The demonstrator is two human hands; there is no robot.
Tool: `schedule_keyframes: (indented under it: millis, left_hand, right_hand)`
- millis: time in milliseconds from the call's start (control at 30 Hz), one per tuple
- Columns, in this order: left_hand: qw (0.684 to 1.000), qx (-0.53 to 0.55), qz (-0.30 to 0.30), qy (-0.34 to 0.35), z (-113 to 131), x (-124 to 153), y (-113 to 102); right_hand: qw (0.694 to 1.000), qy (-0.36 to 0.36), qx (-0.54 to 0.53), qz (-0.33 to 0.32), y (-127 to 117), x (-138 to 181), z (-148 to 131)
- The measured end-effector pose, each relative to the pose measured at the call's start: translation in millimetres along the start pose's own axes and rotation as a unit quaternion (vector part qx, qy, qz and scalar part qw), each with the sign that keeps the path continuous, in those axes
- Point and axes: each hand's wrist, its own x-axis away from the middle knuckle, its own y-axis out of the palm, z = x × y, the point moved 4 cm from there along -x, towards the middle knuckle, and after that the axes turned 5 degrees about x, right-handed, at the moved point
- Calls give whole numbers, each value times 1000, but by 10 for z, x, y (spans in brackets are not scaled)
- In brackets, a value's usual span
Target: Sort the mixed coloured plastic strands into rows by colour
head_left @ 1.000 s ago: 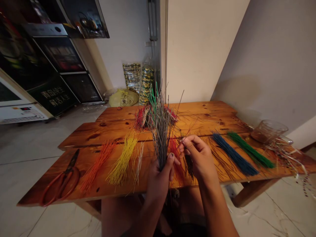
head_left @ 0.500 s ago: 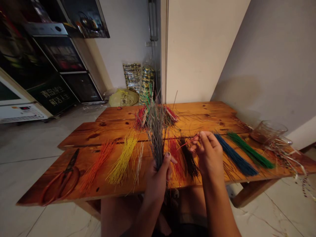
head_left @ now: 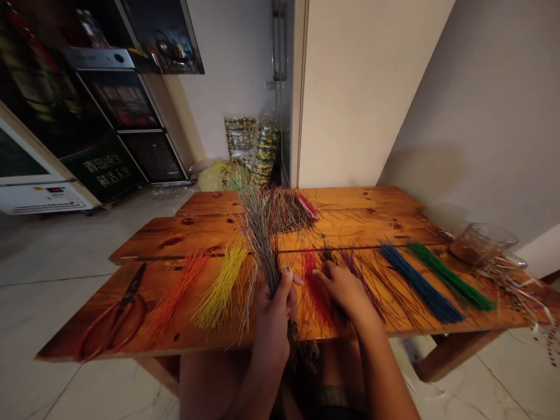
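Observation:
My left hand point(head_left: 273, 306) is closed round a bundle of thin mixed-colour strands point(head_left: 258, 236) that stands upright and leans left above the wooden table point(head_left: 175, 233). My right hand point(head_left: 343, 289) rests low on the table with its fingers on the red pile point(head_left: 312, 286) and over the dark pile beside it; whether it holds a strand is hidden. Sorted piles lie in a row: orange point(head_left: 179, 291), yellow point(head_left: 223, 283), pale point(head_left: 249, 291), purple point(head_left: 363, 280), blue point(head_left: 420, 283), green point(head_left: 450, 280).
A heap of unsorted mixed strands point(head_left: 289, 210) lies at the table's back. Orange-handled scissors point(head_left: 116, 312) rest at the front left. A glass bowl point(head_left: 481, 242) and loose scraps point(head_left: 520, 280) sit at the right edge. Dark cabinets point(head_left: 100, 116) and filled bags point(head_left: 247, 146) stand behind.
My right hand, which was raised pinching a red strand, has dropped onto the red pile. The bundle in my left hand has tilted further left.

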Motion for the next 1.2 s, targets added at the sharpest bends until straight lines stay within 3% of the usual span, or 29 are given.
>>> schedule_keyframes:
  millis: [100, 200, 300, 433, 667, 767, 933, 1100, 1200]
  left_hand:
    - [1000, -3, 5, -2, -13, -6, 5]
    - [1000, -14, 6, -10, -43, -10, 24]
    - [999, -24, 19, -23, -83, -6, 30]
    - [999, -8, 19, -32, -107, 14, 42]
    - [991, 77, -79, -72, -104, 41, 146]
    - [983, 116, -108, -91, -76, 31, 206]
    - [978, 126, -126, -109, -38, 32, 269]
    - [978, 132, -98, -129, -38, 76, 253]
    - [976, 132, -108, -132, -33, 86, 272]
  right_hand:
    - [998, -29, -39, 46, -141, 77, -186]
    - [970, -90, -214, 79, -306, 218, -450]
    - [930, -111, -349, 23, -312, 315, -654]
    - [888, -102, -443, -71, -176, 320, -742]
    - [815, -61, -554, -156, -6, 254, -708]
    - [809, -59, -565, -150, -39, 253, -737]
    - [825, -72, -548, -120, -135, 288, -807]
    - [816, -89, -572, -3, -215, 337, -823]
    - [812, -80, -578, 11, -267, 343, -829]
